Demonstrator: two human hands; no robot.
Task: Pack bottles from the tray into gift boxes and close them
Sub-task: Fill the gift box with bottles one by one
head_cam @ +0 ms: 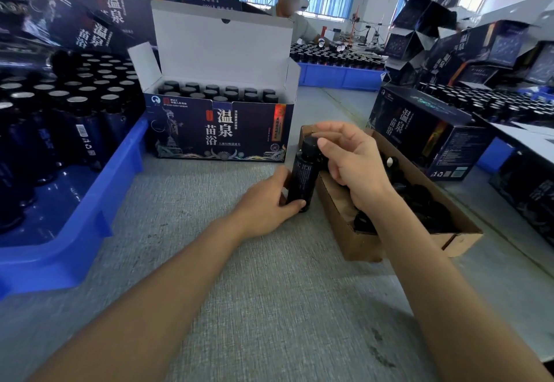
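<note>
A dark bottle [302, 176] stands upright on the grey table, just left of a brown cardboard box [338, 219]. My left hand [266, 201] grips its lower body. My right hand [350, 156] holds its black cap [310, 143] from above with curled fingers. An open dark-blue gift box [220, 132] stands behind, its white lid flap up, with several capped bottles inside. A blue tray [90, 219] at the left holds several uncapped bottles with silver tops.
The brown box holds several loose black caps. A closed gift box [425, 132] sits at the right. Stacked gift boxes rise at far left and far right. Another person works behind a second blue tray [338, 77] of bottles.
</note>
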